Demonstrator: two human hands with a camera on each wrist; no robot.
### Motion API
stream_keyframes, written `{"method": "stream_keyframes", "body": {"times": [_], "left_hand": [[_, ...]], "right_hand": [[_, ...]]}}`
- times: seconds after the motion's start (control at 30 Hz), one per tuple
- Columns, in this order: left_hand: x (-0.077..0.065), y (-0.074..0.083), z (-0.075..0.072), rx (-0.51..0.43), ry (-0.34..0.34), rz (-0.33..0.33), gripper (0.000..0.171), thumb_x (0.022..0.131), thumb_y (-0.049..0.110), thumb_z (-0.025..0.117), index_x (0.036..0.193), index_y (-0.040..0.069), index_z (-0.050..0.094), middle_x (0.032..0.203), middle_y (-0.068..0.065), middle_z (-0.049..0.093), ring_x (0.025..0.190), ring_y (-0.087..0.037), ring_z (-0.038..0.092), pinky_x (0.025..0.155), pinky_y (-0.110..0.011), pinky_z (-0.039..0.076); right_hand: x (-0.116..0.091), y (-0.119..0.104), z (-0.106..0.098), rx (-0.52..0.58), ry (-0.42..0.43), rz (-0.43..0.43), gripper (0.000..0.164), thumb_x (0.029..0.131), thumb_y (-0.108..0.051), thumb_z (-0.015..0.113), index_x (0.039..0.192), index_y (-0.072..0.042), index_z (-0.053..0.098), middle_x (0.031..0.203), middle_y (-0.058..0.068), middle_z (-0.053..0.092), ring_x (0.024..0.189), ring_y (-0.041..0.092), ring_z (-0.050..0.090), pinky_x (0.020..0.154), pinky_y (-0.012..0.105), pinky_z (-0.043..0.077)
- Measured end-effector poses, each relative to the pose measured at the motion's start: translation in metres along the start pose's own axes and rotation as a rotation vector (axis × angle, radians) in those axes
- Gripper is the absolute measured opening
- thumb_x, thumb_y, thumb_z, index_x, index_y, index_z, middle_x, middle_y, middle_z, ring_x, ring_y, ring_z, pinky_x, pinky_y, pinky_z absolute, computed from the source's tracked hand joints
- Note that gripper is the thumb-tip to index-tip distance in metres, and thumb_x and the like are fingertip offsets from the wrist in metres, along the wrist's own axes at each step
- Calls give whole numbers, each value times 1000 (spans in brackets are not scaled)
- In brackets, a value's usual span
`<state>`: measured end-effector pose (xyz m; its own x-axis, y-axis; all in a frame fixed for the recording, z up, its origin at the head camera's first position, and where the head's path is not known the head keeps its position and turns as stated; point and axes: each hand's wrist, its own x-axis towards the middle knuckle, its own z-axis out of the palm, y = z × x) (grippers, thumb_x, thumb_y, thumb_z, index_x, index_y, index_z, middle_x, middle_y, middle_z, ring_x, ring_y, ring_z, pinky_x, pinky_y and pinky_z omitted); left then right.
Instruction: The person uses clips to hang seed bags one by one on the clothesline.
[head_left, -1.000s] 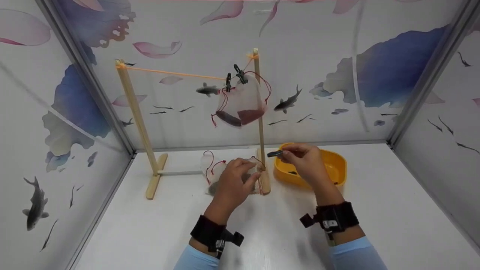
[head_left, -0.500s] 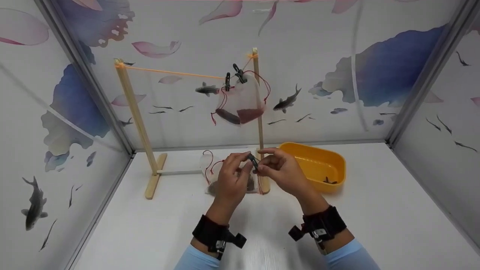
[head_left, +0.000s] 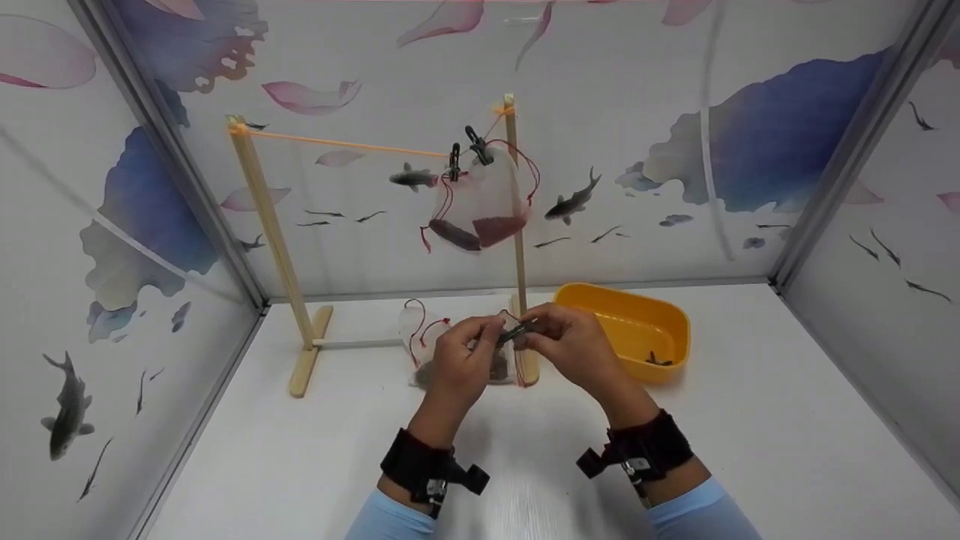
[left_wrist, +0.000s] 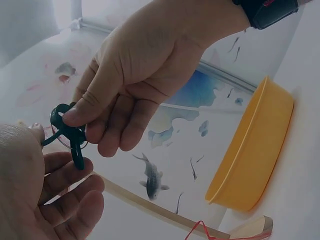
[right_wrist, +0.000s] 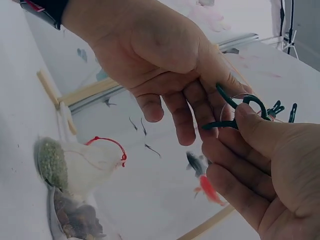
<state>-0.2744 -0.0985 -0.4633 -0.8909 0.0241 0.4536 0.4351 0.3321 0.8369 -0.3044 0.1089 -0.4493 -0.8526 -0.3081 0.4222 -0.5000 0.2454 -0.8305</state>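
Note:
In front of the rack my left hand (head_left: 461,364) and right hand (head_left: 574,349) meet at a dark green plastic clip (head_left: 516,332). The right thumb and fingers pinch its rounded body, plain in the left wrist view of the clip (left_wrist: 75,134). Seen from the right wrist, the clip's (right_wrist: 219,124) two spread arms lie between the left thumb and fingers. Behind the left hand lie white drawstring bags, partly hidden; one holds green bits (right_wrist: 52,162), another bag (right_wrist: 77,217) dark brown pieces. Two filled bags hang from the cord: left bag (head_left: 456,201), right bag (head_left: 501,187).
An orange cord (head_left: 345,145) runs between a left wooden post (head_left: 274,232) and a right wooden post (head_left: 521,262). Two dark clips (head_left: 480,146) grip the hanging bags there. A yellow basin (head_left: 656,319) with a few small dark clips stands at the right.
My right hand has come left from over the basin with the clip and met my left hand. Since half a second ago the clip has turned between the fingers.

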Motion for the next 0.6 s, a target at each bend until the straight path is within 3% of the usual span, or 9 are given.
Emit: {"method": "stream_keyframes", "body": {"times": [0.2, 0.3, 0.5, 0.6], "left_hand": [[1, -2, -9, -28, -132, -90, 42, 116, 49, 64, 137, 17, 81, 124, -2, 79, 114, -15, 69, 99, -39, 58], [2, -3, -15, -53, -162, -102, 41, 115, 49, 67, 137, 18, 81, 124, -4, 78, 116, -18, 68, 103, -44, 57], [5, -2, -21, -1, -89, -80, 35, 110, 49, 75, 128, 21, 83, 120, 0, 78, 118, -20, 70, 108, -52, 56], [7, -4, -24, 38, -20, -55, 34, 108, 45, 80, 127, 17, 84, 117, -1, 80, 116, -20, 72, 105, -51, 57]], "right_hand": [[0, 2, 0, 5, 18, -59, 19, 103, 10, 74, 114, -4, 81, 104, 12, 86, 91, 19, 85, 84, 27, 69], [1, 3, 0, 34, -9, -69, 19, 104, 11, 72, 116, -3, 80, 108, 14, 86, 95, 23, 86, 86, 28, 69], [4, 13, 2, -4, -48, -3, 20, 106, 0, 77, 125, -8, 80, 112, 12, 86, 100, 33, 86, 90, 32, 70], [7, 22, 4, -66, -54, 96, 18, 107, -12, 81, 125, -10, 81, 111, 8, 85, 103, 38, 84, 92, 38, 70]]}}
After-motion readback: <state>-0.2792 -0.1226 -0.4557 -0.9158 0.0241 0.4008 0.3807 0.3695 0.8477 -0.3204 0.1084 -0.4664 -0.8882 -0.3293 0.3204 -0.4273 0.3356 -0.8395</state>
